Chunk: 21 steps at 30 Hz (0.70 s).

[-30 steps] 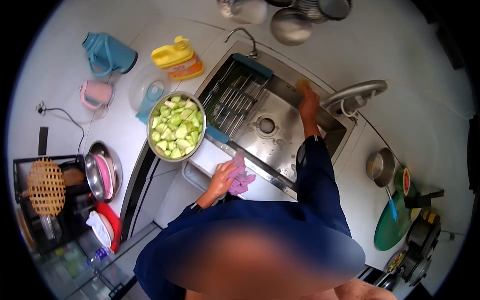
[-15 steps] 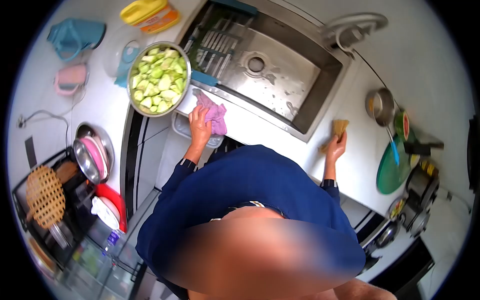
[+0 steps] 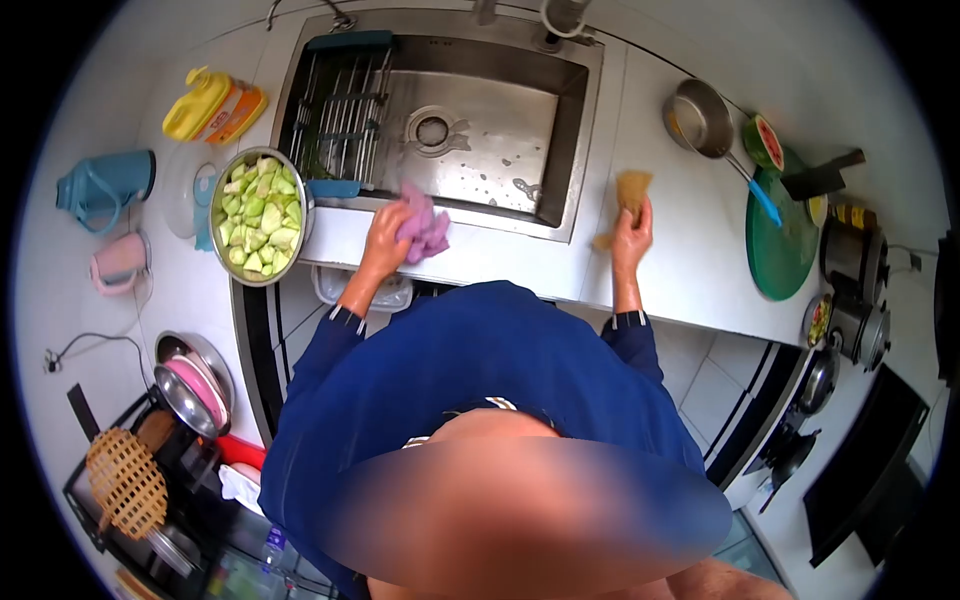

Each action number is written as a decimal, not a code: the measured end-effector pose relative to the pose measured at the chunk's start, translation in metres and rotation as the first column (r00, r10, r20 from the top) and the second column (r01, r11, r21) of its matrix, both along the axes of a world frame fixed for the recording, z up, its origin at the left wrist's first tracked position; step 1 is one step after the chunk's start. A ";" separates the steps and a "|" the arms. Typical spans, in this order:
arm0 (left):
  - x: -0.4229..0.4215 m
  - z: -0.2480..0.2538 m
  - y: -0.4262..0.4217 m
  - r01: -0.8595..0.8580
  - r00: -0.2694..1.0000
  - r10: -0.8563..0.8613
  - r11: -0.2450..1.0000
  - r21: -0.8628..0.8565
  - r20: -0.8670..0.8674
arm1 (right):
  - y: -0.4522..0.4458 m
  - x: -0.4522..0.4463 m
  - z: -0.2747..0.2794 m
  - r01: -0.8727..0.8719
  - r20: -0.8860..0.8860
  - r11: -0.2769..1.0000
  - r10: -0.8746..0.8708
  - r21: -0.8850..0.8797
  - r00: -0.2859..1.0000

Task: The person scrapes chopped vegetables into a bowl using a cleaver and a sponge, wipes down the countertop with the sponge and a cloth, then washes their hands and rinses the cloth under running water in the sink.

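L hand held bunched purple cloth, R hand gripped tan item

Far L: blue jug [image 3: 115, 185] & pink jug [image 3: 120, 263] stood on L run of white counter [image 3: 690, 260]. Yellow bottle [image 3: 212, 108] sat L of sink. Metal bowl [image 3: 308, 207], full of cut green chunks [image 3: 258, 215], covered counter's inner L corner, nr sink's front L corner. Rack [image 3: 350, 40] lay across sink's L part.

L hand [image 3: 388, 238]: fingers curled on purple cloth [image 3: 424, 228], grip closed. Cloth was on strip b/w sink & counter's front edge, its top overlapping sink's front rim in view. Sink [image 3: 490, 110] looked wet, drops on floor of basin.

R hand [image 3: 632, 238]: closed round tan item [image 3: 633, 187], one end poking up past fingers, tan bit also showing L of palm. Exact kind n/c. It was over counter, just R of sink's front R corner; contact w/ surface: can't tell.

Further R: saucepan [image 3: 700, 120] nr counter's back edge, blue handle [image 3: 765, 203] angled over green board [image 3: 780, 262] nr R end. Cut melon [image 3: 768, 142] & cleaver [image 3: 820, 178] were by board's back edge.
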<state>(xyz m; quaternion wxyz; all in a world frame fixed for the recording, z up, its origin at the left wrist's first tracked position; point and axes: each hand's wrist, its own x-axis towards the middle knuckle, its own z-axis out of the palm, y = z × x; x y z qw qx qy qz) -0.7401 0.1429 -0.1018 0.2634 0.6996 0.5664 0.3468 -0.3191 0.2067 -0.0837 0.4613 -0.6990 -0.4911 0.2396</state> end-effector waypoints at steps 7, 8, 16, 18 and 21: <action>0.104 -0.018 0.006 0.703 0.709 -0.705 0.706 -0.083 0.001 | -0.075 0.003 -0.035 0.179 0.381 0.974 -0.115 -0.136 0.917; 0.126 -0.013 0.023 0.775 0.627 -0.779 0.625 -0.096 -0.004 | -0.067 -0.004 -0.041 0.148 0.397 0.983 -0.093 -0.110 0.913; 0.192 -0.007 0.139 0.274 0.958 -0.285 0.945 0.180 0.037 | 0.022 -0.009 0.021 0.053 0.057 0.998 -0.051 -0.042 0.997; 0.171 0.007 0.150 0.253 0.945 -0.272 0.960 0.118 0.184 | 0.030 0.005 0.020 0.040 0.082 0.994 -0.031 -0.106 0.996; 0.140 0.049 0.151 0.255 0.937 -0.207 0.956 -0.147 0.283 | 0.037 0.020 0.004 0.013 0.053 0.979 -0.002 -0.204 0.999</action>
